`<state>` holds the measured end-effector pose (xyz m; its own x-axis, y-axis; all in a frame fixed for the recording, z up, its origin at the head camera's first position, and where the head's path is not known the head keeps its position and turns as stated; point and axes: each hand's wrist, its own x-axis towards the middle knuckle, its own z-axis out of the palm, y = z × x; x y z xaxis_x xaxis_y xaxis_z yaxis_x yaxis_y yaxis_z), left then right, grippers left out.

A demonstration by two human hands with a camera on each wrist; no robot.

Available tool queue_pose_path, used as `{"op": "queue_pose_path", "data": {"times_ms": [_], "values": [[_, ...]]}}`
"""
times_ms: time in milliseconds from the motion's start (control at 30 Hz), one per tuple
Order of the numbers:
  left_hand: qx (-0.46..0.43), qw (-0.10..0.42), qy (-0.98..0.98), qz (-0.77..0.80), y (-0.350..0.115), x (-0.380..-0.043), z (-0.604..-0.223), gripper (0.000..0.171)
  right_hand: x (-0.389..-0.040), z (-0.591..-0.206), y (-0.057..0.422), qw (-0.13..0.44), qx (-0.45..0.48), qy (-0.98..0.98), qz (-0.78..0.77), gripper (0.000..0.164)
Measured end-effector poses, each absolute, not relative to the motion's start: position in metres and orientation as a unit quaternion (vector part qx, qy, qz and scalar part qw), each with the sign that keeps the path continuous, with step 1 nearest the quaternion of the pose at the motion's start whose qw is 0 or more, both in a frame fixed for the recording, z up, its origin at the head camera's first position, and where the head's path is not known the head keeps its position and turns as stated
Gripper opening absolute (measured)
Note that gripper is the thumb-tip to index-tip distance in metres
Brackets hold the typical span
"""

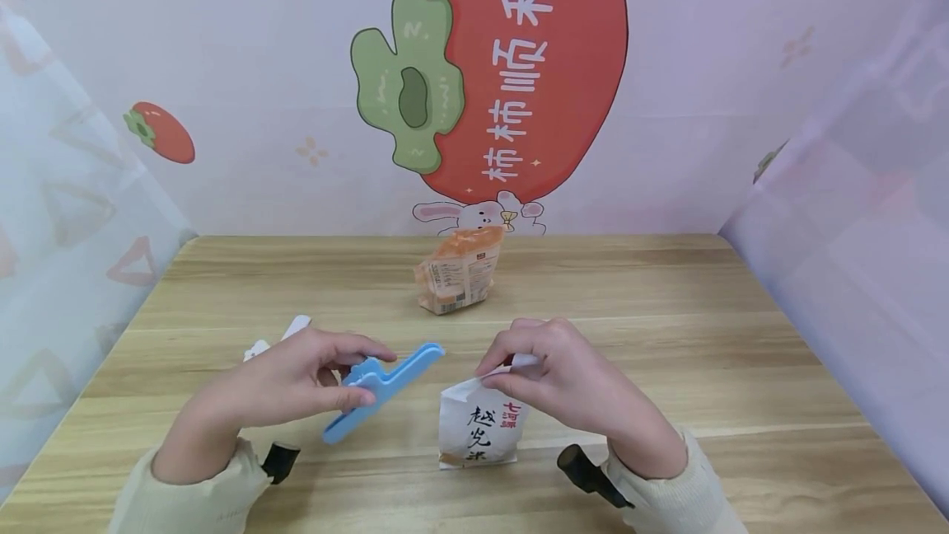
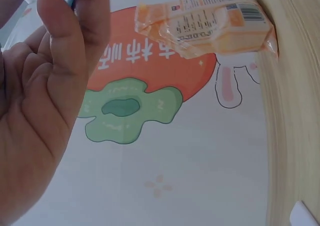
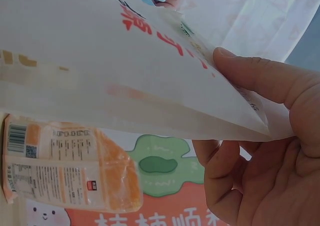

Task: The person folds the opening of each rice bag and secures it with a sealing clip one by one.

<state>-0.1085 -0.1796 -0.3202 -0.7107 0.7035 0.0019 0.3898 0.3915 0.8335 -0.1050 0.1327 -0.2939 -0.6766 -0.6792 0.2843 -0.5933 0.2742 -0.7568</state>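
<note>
In the head view my left hand (image 1: 304, 377) pinches a blue bag clip (image 1: 385, 386) between thumb and fingers, to the left of a small white paper bag (image 1: 478, 431). The clip slants up to the right, apart from the bag. My right hand (image 1: 556, 373) grips the top of that bag, which has black and red characters on its front. Up close in the right wrist view, the thumb (image 3: 255, 73) presses the paper from one side and the fingers lie on the other. The left wrist view shows only a bit of the blue clip at the top.
An orange and clear plastic package (image 1: 461, 270) stands near the back of the wooden table (image 1: 630, 295). Partly behind my left hand lies a white clip-like item (image 1: 296, 326). A printed backdrop (image 1: 282, 39) rises behind the table, with cloth walls on both sides.
</note>
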Motion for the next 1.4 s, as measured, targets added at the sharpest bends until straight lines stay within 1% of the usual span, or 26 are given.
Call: {"op": "queue_pose_path", "data": {"times_ms": [167, 233, 367, 467, 667, 867, 1200, 1400], "values": [[0.360, 0.188, 0.804, 0.435, -0.178, -0.106, -0.319, 0.023, -0.105, -0.293, 0.132, 0.055, -0.393, 0.800, -0.449, 0.007], [0.364, 0.187, 0.803, 0.433, -0.177, -0.106, -0.319, 0.020, -0.106, -0.293, 0.132, 0.055, -0.394, 0.800, -0.449, 0.007], [0.358, 0.191, 0.812, 0.420, -0.176, -0.105, -0.318, 0.028, -0.107, -0.293, 0.132, 0.050, -0.399, 0.799, -0.447, 0.007], [0.368, 0.185, 0.813, 0.411, -0.175, -0.106, -0.318, 0.031, -0.107, -0.293, 0.132, 0.045, -0.403, 0.797, -0.447, 0.007], [0.414, 0.156, 0.802, 0.401, -0.175, -0.107, -0.321, 0.021, -0.107, -0.293, 0.131, 0.050, -0.400, 0.797, -0.449, 0.006], [0.429, 0.158, 0.795, 0.399, -0.173, -0.105, -0.321, 0.022, -0.107, -0.293, 0.131, 0.052, -0.399, 0.798, -0.448, 0.006], [0.419, 0.138, 0.816, 0.373, -0.169, -0.100, -0.317, 0.018, -0.104, -0.293, 0.132, 0.066, -0.384, 0.802, -0.453, 0.006], [0.414, 0.131, 0.823, 0.365, -0.166, -0.098, -0.316, 0.018, -0.103, -0.294, 0.132, 0.058, -0.393, 0.799, -0.451, 0.006]]}}
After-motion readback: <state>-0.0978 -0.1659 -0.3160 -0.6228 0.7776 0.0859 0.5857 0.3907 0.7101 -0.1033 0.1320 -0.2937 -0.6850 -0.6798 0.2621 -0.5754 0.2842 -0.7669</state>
